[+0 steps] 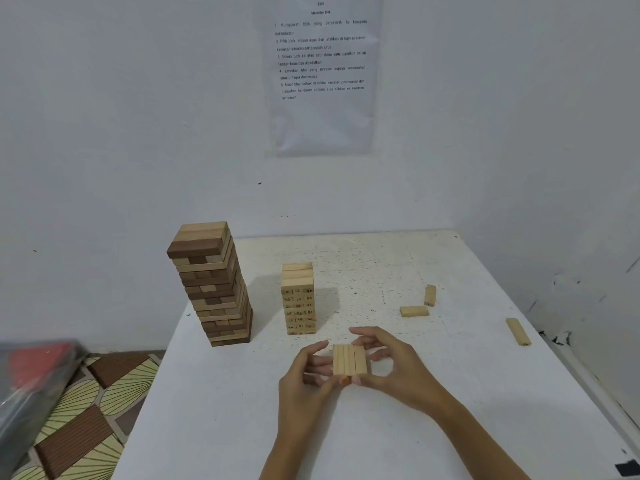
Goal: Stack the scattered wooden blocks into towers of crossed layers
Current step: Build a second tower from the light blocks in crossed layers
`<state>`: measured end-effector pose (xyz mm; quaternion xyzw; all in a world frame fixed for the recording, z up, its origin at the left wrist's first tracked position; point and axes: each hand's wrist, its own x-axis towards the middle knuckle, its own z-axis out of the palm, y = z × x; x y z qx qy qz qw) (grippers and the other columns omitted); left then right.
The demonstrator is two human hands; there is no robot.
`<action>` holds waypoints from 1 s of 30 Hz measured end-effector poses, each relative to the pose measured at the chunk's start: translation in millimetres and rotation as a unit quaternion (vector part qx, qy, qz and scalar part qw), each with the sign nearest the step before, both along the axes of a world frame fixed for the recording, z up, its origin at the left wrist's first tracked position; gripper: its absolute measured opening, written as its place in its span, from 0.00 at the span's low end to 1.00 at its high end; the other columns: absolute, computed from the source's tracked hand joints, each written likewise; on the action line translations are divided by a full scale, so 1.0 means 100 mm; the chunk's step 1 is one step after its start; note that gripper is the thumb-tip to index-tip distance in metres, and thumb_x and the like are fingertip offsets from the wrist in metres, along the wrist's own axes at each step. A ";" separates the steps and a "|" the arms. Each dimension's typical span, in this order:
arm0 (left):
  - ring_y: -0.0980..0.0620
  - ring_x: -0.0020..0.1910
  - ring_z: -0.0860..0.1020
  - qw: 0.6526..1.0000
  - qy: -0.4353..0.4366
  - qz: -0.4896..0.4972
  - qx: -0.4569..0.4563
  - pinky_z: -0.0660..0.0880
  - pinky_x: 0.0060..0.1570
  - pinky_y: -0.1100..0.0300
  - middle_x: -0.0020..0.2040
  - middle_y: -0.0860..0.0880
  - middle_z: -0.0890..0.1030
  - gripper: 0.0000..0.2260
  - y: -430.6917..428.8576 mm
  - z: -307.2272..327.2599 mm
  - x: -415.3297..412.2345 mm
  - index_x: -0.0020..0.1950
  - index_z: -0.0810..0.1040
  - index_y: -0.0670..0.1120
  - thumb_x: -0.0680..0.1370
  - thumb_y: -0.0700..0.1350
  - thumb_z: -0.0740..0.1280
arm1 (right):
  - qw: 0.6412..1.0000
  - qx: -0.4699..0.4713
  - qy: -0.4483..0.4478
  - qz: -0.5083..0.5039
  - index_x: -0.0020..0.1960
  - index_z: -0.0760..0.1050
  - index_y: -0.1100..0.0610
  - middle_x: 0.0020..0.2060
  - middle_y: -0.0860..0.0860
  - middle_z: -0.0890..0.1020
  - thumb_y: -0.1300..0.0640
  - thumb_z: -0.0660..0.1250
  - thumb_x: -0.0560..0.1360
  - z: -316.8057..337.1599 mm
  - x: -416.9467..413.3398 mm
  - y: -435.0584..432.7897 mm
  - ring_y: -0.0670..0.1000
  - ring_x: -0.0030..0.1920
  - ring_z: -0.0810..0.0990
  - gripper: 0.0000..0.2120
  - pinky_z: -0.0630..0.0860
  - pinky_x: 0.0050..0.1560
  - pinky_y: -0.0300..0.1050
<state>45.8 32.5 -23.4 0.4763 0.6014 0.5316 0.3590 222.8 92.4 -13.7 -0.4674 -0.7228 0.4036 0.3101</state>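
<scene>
Gripping row of three blocks (349, 360) between left hand (311, 372) and right hand (391, 362), fingers curled, mid-table (242, 427) | brown tower (211, 282) at left edge | numbered tower (298, 299) just behind hands | loose blocks (414, 311) toward right edge

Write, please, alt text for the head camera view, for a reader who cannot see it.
The left hand and the right hand hold a flat row of pale blocks between them at a white table. Behind it stand a short pale numbered tower and, to its left, a taller brown tower. Three loose blocks lie to the right.
</scene>
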 end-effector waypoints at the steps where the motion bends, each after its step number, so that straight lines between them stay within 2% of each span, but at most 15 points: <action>1: 0.57 0.45 0.81 1.000 0.006 0.000 0.008 0.76 0.44 0.66 0.46 0.57 0.84 0.22 -0.02 0.05 -0.02 0.56 0.79 0.55 0.64 0.44 0.79 | 1.000 -0.002 0.006 0.001 0.64 0.72 0.39 0.54 0.40 0.80 0.53 0.80 0.64 0.04 -0.01 0.00 0.42 0.57 0.77 0.32 0.75 0.58 0.42; 3: 0.58 0.46 0.81 1.000 0.012 0.005 0.023 0.76 0.46 0.66 0.46 0.58 0.84 0.22 -0.05 0.16 -0.06 0.57 0.78 0.55 0.65 0.46 0.79 | 1.000 -0.001 0.014 0.005 0.64 0.72 0.37 0.54 0.39 0.80 0.52 0.80 0.63 0.12 -0.04 0.01 0.44 0.56 0.77 0.33 0.75 0.59 0.44; 6: 0.57 0.48 0.81 0.999 0.008 0.020 0.047 0.77 0.48 0.63 0.46 0.57 0.84 0.22 -0.06 0.30 -0.11 0.57 0.78 0.55 0.68 0.42 0.79 | 1.000 0.005 0.024 0.016 0.66 0.71 0.36 0.55 0.39 0.80 0.50 0.80 0.63 0.27 -0.10 0.04 0.45 0.57 0.77 0.34 0.75 0.61 0.45; 10: 0.57 0.48 0.82 0.996 0.015 0.037 0.081 0.77 0.48 0.63 0.47 0.58 0.84 0.21 -0.06 0.49 -0.16 0.57 0.77 0.55 0.69 0.38 0.77 | 0.998 0.027 0.047 0.027 0.65 0.73 0.39 0.55 0.40 0.80 0.49 0.81 0.64 0.48 -0.19 0.06 0.45 0.59 0.77 0.32 0.74 0.62 0.44; 16: 0.59 0.48 0.81 0.991 0.028 0.059 0.116 0.76 0.49 0.65 0.45 0.58 0.84 0.21 -0.02 0.73 -0.25 0.56 0.78 0.57 0.69 0.39 0.77 | 0.995 0.064 0.068 0.043 0.64 0.74 0.44 0.54 0.41 0.81 0.52 0.81 0.64 0.77 -0.30 0.16 0.45 0.59 0.78 0.31 0.74 0.61 0.41; 20: 0.64 0.50 0.81 0.988 0.015 0.077 0.132 0.73 0.56 0.59 0.46 0.61 0.84 0.18 0.04 0.87 -0.27 0.54 0.78 0.58 0.70 0.40 0.76 | 0.993 0.077 0.074 0.047 0.63 0.74 0.45 0.54 0.40 0.81 0.54 0.81 0.64 0.88 -0.40 0.28 0.45 0.59 0.77 0.31 0.74 0.61 0.40; 24: 0.62 0.53 0.81 0.987 -0.002 0.085 0.139 0.72 0.62 0.54 0.47 0.63 0.84 0.18 0.13 0.95 -0.30 0.54 0.78 0.57 0.71 0.38 0.75 | 0.993 0.080 0.073 0.054 0.63 0.74 0.42 0.54 0.41 0.81 0.52 0.81 0.64 0.98 -0.48 0.42 0.45 0.60 0.77 0.30 0.73 0.61 0.40; 28: 0.60 0.54 0.81 0.985 -0.002 0.102 0.141 0.73 0.63 0.46 0.49 0.63 0.84 0.18 0.25 0.98 -0.35 0.54 0.79 0.60 0.71 0.40 0.75 | 0.992 0.096 0.061 0.061 0.62 0.75 0.45 0.54 0.40 0.80 0.55 0.80 0.65 1.03 -0.58 0.55 0.43 0.60 0.76 0.28 0.73 0.61 0.39; 30: 0.61 0.53 0.81 0.984 -0.006 0.106 0.141 0.74 0.61 0.47 0.49 0.62 0.84 0.18 0.32 0.99 -0.37 0.54 0.79 0.59 0.72 0.39 0.75 | 0.991 0.107 0.046 0.059 0.61 0.75 0.44 0.55 0.39 0.80 0.53 0.80 0.65 1.03 -0.63 0.61 0.42 0.61 0.74 0.27 0.71 0.62 0.39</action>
